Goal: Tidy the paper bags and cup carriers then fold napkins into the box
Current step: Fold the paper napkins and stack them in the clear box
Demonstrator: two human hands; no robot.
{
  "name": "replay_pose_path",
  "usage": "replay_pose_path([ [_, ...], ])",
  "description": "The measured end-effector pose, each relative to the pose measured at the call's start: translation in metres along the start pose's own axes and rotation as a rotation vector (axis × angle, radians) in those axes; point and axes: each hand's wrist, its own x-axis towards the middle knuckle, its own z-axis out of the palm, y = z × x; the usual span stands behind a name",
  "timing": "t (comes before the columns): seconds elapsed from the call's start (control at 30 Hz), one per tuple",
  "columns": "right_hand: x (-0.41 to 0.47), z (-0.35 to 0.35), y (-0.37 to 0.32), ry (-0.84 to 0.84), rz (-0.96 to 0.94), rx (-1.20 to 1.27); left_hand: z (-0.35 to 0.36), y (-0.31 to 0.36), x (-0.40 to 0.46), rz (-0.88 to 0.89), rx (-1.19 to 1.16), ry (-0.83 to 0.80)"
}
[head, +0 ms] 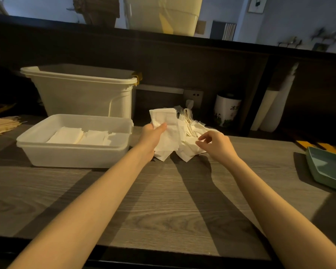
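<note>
My left hand holds a white napkin upright, thumb across its front, just right of the shallow translucent box. Folded napkins lie flat inside that box. A loose heap of white napkins rests on the wooden counter behind and between my hands. My right hand hovers over the heap's right side, fingers loosely curled, holding nothing that I can see.
A tall cream bin stands behind the box. Wooden stirrers lie at the far left. A white canister and a leaning paper roll stand at the back right. A green tray sits at the right edge.
</note>
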Motion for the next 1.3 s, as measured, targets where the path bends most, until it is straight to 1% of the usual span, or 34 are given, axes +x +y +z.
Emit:
replay_pose_path([
  [0.13,0.009,0.007,0.005,-0.112,0.057,-0.083,0.008,0.001,0.008,-0.006,0.026,0.009],
  [0.2,0.009,0.013,0.007,-0.132,0.049,-0.128,0.009,-0.001,0.011,-0.019,0.03,0.012],
  [0.43,0.002,0.019,0.015,0.009,-0.011,-0.142,0.008,-0.006,0.017,-0.021,-0.019,0.003],
  [0.63,0.002,0.019,0.014,0.079,-0.016,-0.109,0.007,-0.013,0.012,-0.029,0.027,0.005],
  [0.9,-0.001,0.007,0.007,0.203,-0.021,0.079,0.0,-0.01,0.007,-0.023,0.012,0.019],
  [1.1,-0.003,-0.009,-0.003,0.318,-0.022,0.38,0.0,-0.007,0.001,-0.02,-0.026,0.01],
  [1.2,-0.001,-0.01,-0.007,0.378,-0.003,0.498,0.0,-0.006,0.0,-0.016,-0.005,0.022],
  [1.3,0.001,-0.011,-0.008,0.4,0.018,0.598,0.001,-0.006,0.001,-0.025,0.021,0.052],
])
